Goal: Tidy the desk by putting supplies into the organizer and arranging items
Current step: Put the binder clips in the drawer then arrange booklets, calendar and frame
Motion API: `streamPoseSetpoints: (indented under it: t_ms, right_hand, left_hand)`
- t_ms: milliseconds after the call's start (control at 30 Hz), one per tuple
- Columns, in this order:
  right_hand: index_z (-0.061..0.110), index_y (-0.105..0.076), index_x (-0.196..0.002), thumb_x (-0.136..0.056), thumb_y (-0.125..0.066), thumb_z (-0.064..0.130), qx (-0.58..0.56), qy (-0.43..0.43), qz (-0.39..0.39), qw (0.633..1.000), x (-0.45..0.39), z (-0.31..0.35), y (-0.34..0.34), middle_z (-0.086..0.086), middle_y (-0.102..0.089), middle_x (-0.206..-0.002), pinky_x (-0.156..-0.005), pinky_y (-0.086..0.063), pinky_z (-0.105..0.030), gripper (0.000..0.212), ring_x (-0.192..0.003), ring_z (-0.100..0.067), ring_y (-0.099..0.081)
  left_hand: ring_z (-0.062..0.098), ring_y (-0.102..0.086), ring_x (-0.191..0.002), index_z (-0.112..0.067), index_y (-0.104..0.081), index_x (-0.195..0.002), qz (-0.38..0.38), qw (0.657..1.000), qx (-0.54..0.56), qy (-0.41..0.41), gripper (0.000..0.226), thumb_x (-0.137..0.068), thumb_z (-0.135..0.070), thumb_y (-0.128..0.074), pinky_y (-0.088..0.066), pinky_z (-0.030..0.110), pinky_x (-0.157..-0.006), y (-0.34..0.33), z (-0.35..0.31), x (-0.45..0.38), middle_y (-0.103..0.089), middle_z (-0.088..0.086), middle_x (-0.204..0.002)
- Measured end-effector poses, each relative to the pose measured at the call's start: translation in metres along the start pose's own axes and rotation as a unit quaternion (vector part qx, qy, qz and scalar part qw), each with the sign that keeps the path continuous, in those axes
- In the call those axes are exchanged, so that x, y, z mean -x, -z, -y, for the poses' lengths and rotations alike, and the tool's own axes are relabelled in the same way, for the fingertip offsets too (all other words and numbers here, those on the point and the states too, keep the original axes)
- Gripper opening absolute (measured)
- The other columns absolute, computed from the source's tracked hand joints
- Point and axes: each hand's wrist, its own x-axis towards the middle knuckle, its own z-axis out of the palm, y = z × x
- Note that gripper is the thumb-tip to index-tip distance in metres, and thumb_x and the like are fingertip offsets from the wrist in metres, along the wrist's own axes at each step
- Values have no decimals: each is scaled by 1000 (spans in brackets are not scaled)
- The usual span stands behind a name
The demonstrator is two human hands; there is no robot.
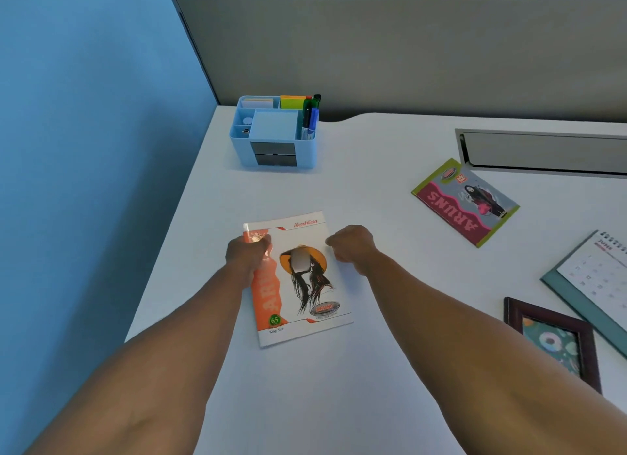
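Observation:
An orange and white notebook (305,298) lies flat on the white desk (373,370) in front of me. My left hand (246,256) rests curled on its upper left edge and grips it. My right hand (353,247) is curled at the notebook's upper right edge, touching it. A blue desk organizer (274,149) stands at the back left, with sticky notes, a note pad and markers (310,119) in its compartments. A second notebook (464,202), pink and green, lies to the right.
A desk calendar (597,278) lies flat at the right edge, and a dark photo frame (553,342) lies in front of it. A metal cable tray lid (543,152) stands open at the back right. A grey partition runs behind; the desk's left edge is near.

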Motion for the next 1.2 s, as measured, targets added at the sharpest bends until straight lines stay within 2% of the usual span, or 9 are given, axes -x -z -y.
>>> streamPoseSetpoints:
  t_ms: [167,300,400,500,600,767,867,1000,1200]
  right_hand:
    - [15,-46,-61,-77,-56,10,20,-6,-59,998,-13,-4,35,-5,-53,-68,-55,-42,-24,20,-63,-21,-50]
    - [13,-36,-57,-68,-49,5,23,-15,-140,990,-17,-14,69,-1,-38,-56,-47,-26,-18,19,-52,-19,-36]
    - [9,-50,-77,-69,-50,5,45,-22,-186,981,-24,-23,93,-8,-50,-85,-59,-37,-24,9,-78,-25,-48]
    - [6,-55,-112,-75,-55,7,108,-27,-225,968,-33,-32,113,-14,-49,-121,-83,-45,-34,37,-118,-32,-43]
    - [2,-36,-141,-80,-59,14,195,-32,-235,952,-36,-39,127,-16,-36,-145,-107,-35,-46,67,-139,-38,-25]
    - [4,-37,-137,-80,-58,21,291,-51,-195,935,-36,-51,131,-18,-40,-139,-110,-33,-50,63,-134,-39,-26]
    - [5,-48,-121,-82,-57,25,318,-11,-238,918,-35,-55,121,-17,-51,-125,-108,-33,-50,45,-125,-36,-36]
    - [7,-51,-126,-90,-49,33,360,34,-272,892,-33,-56,109,-12,-58,-118,-104,-34,-49,44,-119,-32,-45]
    - [10,-59,-117,-91,-48,27,317,76,-304,895,-36,-50,115,-8,-62,-108,-99,-36,-47,33,-110,-28,-53]
  left_hand:
    - [30,-70,-88,-10,-68,-108,44,999,14,-28,24,-90,-26,-70,-59,46,-82,-29,-14,10,-72,13,-103]
    - [33,-70,-94,-9,-68,-109,63,997,2,-45,26,-90,-27,-68,-58,51,-87,-56,-24,13,-71,14,-104]
    - [28,-70,-85,-10,-67,-108,71,996,-12,-55,22,-90,-23,-68,-60,42,-79,-74,-29,12,-71,12,-101]
    - [27,-71,-82,-12,-66,-109,77,995,-12,-63,21,-89,-18,-68,-60,39,-72,-86,-33,10,-71,11,-101]
    - [30,-71,-91,-11,-66,-114,71,995,-14,-74,23,-92,-17,-65,-60,44,-82,-94,-33,7,-71,12,-106]
    - [29,-70,-98,-13,-64,-124,61,995,-30,-76,31,-93,-16,-61,-59,45,-87,-101,-33,3,-70,9,-113]
    - [30,-71,-95,-13,-65,-121,61,995,-23,-73,31,-91,-16,-62,-59,47,-85,-102,-33,2,-71,10,-111]
    - [31,-71,-96,-14,-67,-119,59,996,-12,-67,31,-88,-14,-63,-59,50,-85,-104,-31,0,-71,10,-110]
    - [31,-71,-96,-14,-67,-119,60,996,-9,-65,32,-87,-13,-62,-59,50,-85,-105,-30,-2,-72,11,-109]
